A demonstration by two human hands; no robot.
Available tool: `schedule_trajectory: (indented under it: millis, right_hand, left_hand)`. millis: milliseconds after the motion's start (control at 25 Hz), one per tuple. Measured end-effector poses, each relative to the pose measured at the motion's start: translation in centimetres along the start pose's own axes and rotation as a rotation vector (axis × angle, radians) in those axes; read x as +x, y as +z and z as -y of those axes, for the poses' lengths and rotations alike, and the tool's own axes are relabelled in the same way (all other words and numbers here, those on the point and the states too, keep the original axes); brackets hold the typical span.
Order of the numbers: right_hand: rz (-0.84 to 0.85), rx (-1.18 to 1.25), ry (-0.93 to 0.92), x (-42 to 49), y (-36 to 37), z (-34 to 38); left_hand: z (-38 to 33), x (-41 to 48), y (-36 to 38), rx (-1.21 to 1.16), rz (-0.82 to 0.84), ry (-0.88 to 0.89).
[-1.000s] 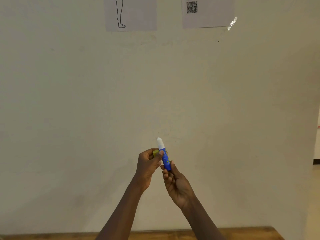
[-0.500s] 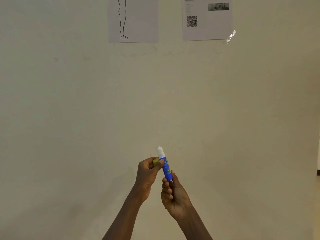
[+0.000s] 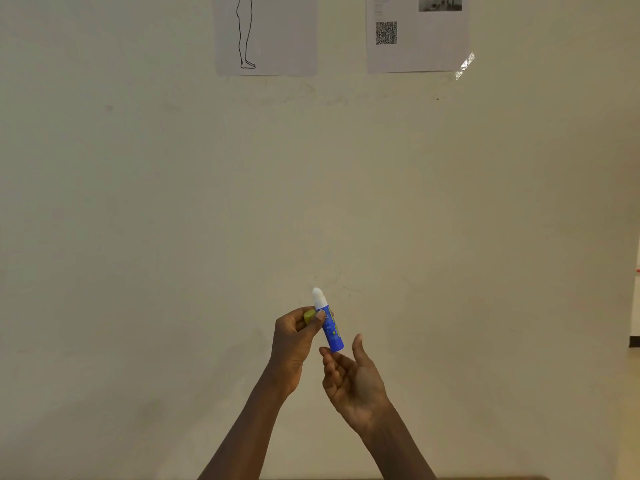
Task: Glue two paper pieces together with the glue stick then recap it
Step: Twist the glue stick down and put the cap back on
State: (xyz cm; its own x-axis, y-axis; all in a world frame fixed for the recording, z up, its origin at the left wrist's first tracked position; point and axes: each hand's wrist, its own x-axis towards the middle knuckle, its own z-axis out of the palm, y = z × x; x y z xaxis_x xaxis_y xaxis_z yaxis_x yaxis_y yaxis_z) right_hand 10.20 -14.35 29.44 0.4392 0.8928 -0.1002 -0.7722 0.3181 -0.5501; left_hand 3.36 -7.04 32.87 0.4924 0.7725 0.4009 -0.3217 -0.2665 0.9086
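1. Left hand [image 3: 294, 344] pinches the yellow-green cap [image 3: 309, 315]; its thumb presses the glue stick [image 3: 329, 323], low centre of view.
2. Stick's long axis runs 11 to 5 o'clock, white tip up (uncapped).
3. Right hand [image 3: 355, 379] spread, loose below the stick's base.
4. Wall [image 3: 173, 202] behind; two sheets [image 3: 266, 36] at 12 o'clock.

sheets [image 3: 266, 36] cropped at top, cap [image 3: 309, 315] half-hidden

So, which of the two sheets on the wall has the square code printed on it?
The right sheet, above the right hand: it shows a QR code and a small grey photo. The left sheet shows only a line drawing of a leg.
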Motion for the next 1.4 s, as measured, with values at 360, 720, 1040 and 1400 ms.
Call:
schedule_trajectory:
  millis: [360, 720, 1040, 1400]
  right_hand:
    - [0.051, 0.042, -0.244, 0.3, -0.5, -0.9]
    - [0.048, -0.11, 0.037, -0.5, -0.3, 0.3]
    - [0.08, 0.018, -0.222, -0.3, -0.4, -0.5]
    - [0.048, -0.088, -0.135, -0.7, -0.4, 0.0]
  left_hand:
    - [-0.6, -0.5, 0.8, 0.033, 0.0, -0.019]
    - [-1.1, -0.7, 0.0, 0.003, 0.08, -0.05]
    - [-0.9, -0.4, 0.5, 0.051, 0.009, -0.005]
    - [-1.0, -0.5, 0.8, 0.036, 0.055, -0.013]
